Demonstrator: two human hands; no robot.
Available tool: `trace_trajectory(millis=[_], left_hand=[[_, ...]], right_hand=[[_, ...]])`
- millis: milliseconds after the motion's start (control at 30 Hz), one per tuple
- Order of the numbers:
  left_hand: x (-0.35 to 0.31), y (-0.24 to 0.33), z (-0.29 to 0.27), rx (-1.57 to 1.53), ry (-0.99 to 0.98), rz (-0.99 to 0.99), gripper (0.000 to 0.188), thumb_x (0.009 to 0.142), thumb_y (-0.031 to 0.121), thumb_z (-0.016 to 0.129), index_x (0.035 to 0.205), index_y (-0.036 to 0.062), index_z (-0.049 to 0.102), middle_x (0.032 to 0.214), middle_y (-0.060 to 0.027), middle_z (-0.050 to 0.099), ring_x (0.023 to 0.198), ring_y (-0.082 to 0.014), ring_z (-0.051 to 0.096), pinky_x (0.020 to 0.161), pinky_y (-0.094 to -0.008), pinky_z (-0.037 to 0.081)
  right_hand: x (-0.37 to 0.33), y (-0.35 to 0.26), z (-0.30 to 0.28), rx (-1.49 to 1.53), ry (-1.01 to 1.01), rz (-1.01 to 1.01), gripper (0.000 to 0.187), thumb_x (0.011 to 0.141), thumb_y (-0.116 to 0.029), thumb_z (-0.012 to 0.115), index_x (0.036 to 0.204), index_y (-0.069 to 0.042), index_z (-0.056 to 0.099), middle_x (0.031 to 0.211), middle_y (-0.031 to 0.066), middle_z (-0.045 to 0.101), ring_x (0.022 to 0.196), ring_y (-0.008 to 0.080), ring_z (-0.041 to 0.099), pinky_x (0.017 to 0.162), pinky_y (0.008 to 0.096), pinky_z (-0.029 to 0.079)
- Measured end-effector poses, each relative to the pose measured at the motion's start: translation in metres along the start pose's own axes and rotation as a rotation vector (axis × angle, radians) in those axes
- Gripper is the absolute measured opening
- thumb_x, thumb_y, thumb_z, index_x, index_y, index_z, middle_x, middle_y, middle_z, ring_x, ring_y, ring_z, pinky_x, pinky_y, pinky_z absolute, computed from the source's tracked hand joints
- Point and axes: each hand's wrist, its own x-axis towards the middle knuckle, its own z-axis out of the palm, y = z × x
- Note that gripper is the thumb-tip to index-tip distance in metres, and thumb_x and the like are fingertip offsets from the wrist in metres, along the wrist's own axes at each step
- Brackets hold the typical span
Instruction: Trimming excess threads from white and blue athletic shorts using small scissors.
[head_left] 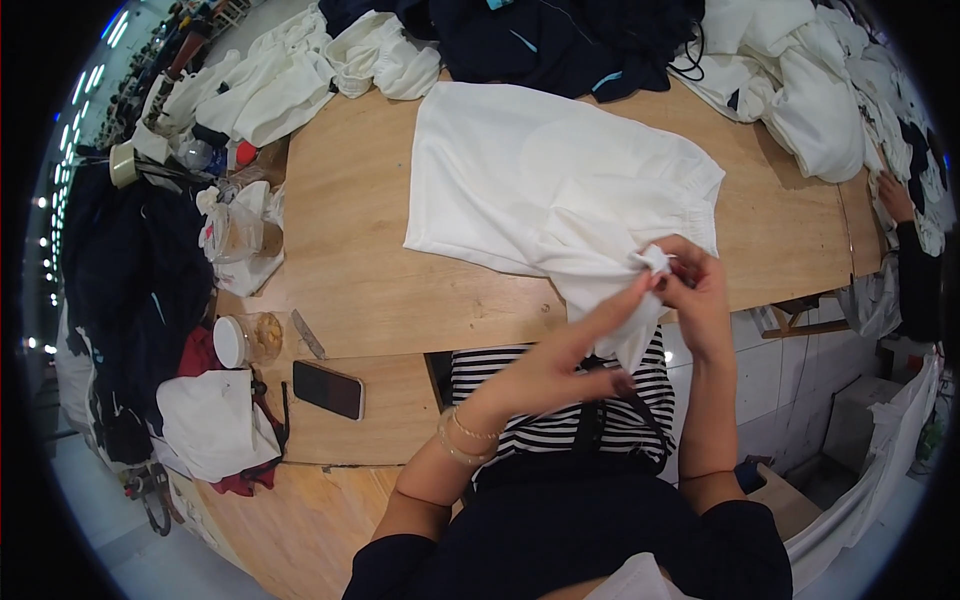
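White shorts (480, 170) lie spread on the wooden table, with a gathered elastic waistband at their right end. My right hand (697, 295) pinches a bunched bit of their near edge between thumb and fingers. From the left, my left hand (560, 365) reaches to the same spot, slightly blurred. Its fingers are stretched out to the bunched cloth, and its thumb stands apart below. A fold of the shorts hangs over the table's near edge between my hands, above my striped lap.
On the left are a phone (328, 389), a grey blade-like tool (308, 334), a lidded jar (250, 340), and a plastic bag with a cup (240, 235). Navy garments (570, 45) and white garments (800, 90) line the far side. Another person's hand (896, 198) shows at far right.
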Motion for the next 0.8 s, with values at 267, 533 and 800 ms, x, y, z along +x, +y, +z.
trace_trajectory(millis=[267, 533, 800], left_hand=[[-0.017, -0.02, 0.024, 0.224, -0.388, -0.018, 0.068, 0.088, 0.022, 0.061, 0.147, 0.0115, 0.027, 0.154, -0.0157, 0.016, 0.142, -0.0336, 0.015, 0.114, -0.0421, 0.017], [-0.03, -0.022, 0.005, 0.3, -0.389, -0.147, 0.064, 0.089, 0.021, 0.06, 0.145, 0.0098, 0.031, 0.148, -0.0148, 0.033, 0.135, -0.0296, 0.034, 0.109, -0.0363, 0.028], [-0.049, -0.009, -0.002, 0.37, -0.219, -0.196, 0.058, 0.089, 0.017, 0.06, 0.142, 0.0065, 0.036, 0.142, -0.0148, 0.042, 0.129, -0.0282, 0.042, 0.107, -0.0361, 0.033]], right_hand=[[0.009, 0.007, -0.04, 0.186, 0.187, -0.037, 0.009, 0.087, -0.012, 0.065, 0.088, -0.006, 0.058, 0.065, -0.0075, 0.047, 0.05, 0.0013, 0.035, 0.047, 0.0191, 0.023], [0.012, -0.019, -0.04, 0.198, -0.003, 0.259, 0.016, 0.088, -0.013, 0.063, 0.099, -0.004, 0.054, 0.065, -0.0027, 0.052, 0.047, 0.0042, 0.042, 0.045, 0.0192, 0.027], [0.183, -0.175, -0.134, -0.329, 0.194, -0.51, 0.024, 0.091, -0.022, 0.056, 0.104, -0.002, 0.054, 0.096, 0.0086, 0.064, 0.093, 0.0202, 0.064, 0.09, 0.0333, 0.048]])
